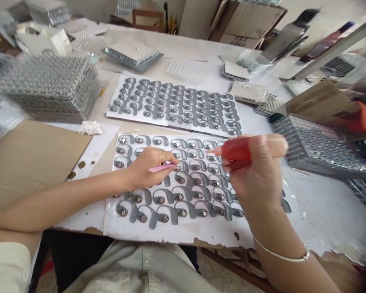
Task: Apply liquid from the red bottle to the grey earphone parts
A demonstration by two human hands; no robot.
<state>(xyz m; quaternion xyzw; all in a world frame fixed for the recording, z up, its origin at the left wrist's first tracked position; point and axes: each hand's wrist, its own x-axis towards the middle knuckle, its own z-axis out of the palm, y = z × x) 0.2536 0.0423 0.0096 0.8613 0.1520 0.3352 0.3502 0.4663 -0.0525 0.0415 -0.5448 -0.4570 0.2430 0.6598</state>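
So, the left hand has its fingers pinched narrow on a pink stick, its tip in among the gray hook-shaped pieces laid out on a white sheet at bottom center. The right hand wraps tight around a red-handled tool just beside them, with another full sheet above and stacked wire racks upper left.

I count one left hand, one right hand, one pink stick, one red-handled tool, above two white sheets of grey curved parts.
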